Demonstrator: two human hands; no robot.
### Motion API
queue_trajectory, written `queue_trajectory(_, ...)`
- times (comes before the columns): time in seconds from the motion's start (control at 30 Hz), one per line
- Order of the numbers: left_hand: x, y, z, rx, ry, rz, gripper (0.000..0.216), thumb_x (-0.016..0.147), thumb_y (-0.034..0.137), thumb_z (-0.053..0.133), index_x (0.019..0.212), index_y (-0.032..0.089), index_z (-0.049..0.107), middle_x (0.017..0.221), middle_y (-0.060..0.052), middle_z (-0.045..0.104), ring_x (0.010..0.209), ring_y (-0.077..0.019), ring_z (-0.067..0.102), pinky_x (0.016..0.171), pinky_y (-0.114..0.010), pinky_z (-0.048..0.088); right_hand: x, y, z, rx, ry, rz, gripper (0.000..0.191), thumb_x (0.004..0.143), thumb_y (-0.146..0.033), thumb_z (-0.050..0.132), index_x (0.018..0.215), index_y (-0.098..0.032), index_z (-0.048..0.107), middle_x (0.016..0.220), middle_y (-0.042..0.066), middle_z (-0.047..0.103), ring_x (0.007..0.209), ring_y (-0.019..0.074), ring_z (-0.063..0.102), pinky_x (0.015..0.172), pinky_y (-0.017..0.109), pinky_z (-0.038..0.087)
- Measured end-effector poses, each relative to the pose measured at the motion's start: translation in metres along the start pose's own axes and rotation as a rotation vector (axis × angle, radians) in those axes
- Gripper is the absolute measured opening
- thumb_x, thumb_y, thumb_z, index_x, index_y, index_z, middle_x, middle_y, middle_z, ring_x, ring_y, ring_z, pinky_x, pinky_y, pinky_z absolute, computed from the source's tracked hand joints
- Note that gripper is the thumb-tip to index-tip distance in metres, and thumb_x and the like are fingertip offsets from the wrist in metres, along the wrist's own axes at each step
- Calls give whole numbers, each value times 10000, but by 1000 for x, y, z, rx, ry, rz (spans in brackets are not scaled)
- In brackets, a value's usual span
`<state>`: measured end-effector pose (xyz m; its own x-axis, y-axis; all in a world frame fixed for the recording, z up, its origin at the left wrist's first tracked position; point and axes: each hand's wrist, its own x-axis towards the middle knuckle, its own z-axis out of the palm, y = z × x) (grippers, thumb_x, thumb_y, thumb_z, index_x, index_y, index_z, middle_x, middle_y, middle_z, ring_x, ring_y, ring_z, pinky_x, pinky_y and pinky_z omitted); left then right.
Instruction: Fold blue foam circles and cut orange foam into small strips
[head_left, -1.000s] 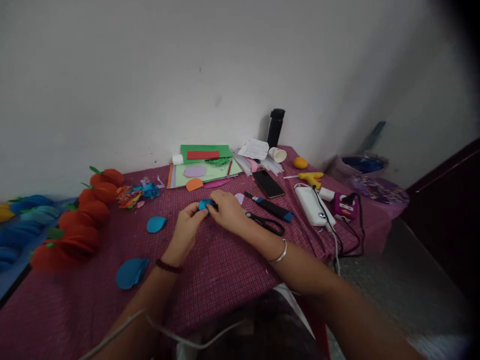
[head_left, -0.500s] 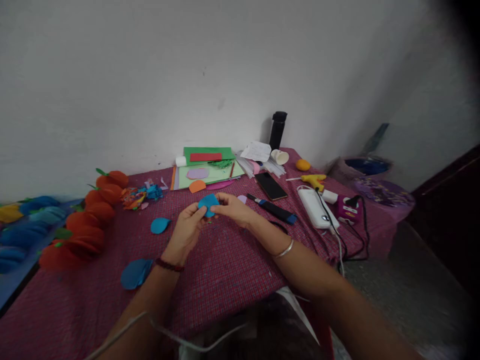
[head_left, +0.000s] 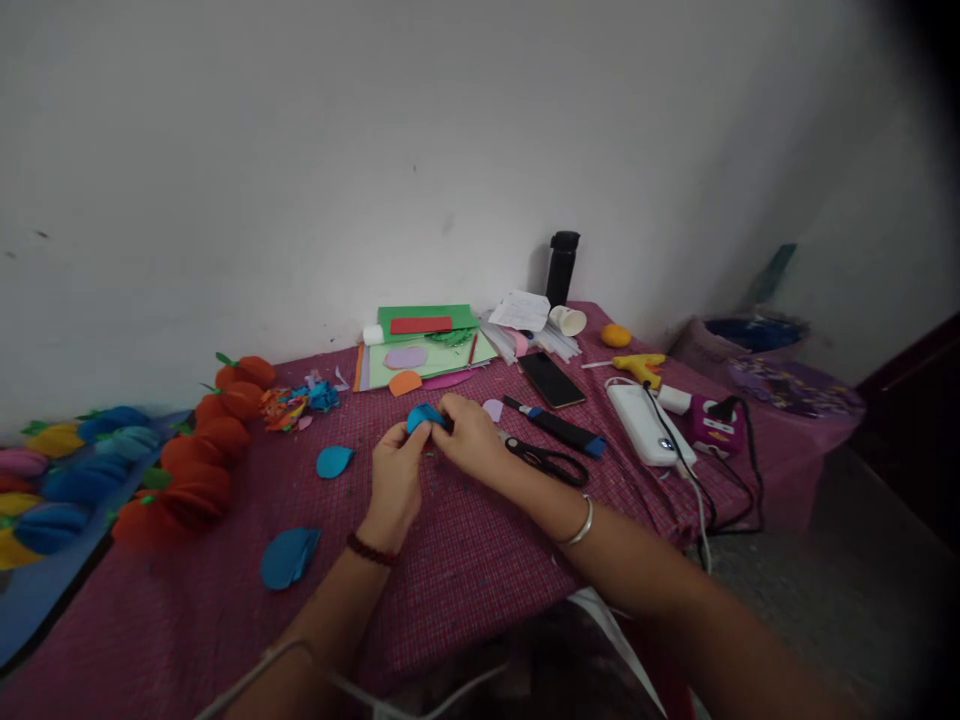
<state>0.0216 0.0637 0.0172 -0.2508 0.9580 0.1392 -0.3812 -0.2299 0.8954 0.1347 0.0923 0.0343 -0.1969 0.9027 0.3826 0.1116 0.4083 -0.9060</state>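
Both hands meet over the middle of the table around a blue paper piece (head_left: 423,416). My left hand (head_left: 397,465) pinches its near left side between thumb and fingers. On its right side, my right hand (head_left: 469,435) has its fingers closed on the same piece, hiding part of it. A single blue cutout (head_left: 334,461) lies to the left of my left hand. Nearer to me rests a stack of blue cutouts (head_left: 289,558). Black-handled scissors (head_left: 546,460) lie beside my right hand, their blades partly covered by it.
Red-orange paper pumpkins (head_left: 202,455) line the left side, with paper scraps (head_left: 292,405) beside them. At the back are coloured sheets (head_left: 480,348) and a black bottle (head_left: 561,270). On the right lie a phone (head_left: 551,379), a yellow glue gun (head_left: 637,367) and a white power bank (head_left: 649,425) with cables.
The blue piece, flat and facing up before, now looks folded or tilted between my fingers. My right hand has closed in over it. The scissors show more, and the whole view has shifted slightly.
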Motion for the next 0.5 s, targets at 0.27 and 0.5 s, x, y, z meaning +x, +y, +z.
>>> queue_trajectory(0.27,7,26,-9,-76,-258,-171,235,656,310,802,730,114,696,644,-19,658,588,-125,572,606,-251,442,9,8,-14,466,-410,130,463,766,-648,535,813,-189,491,699,-3,567,633,143,562,638,298,478)
queue_trajectory(0.5,7,28,-18,-135,-427,-241,217,704,306,779,768,111,708,667,-31,683,576,-118,582,590,-241,457,5,7,-15,680,-525,177,618,641,-779,593,744,-180,488,635,-15,551,568,120,563,563,246,471)
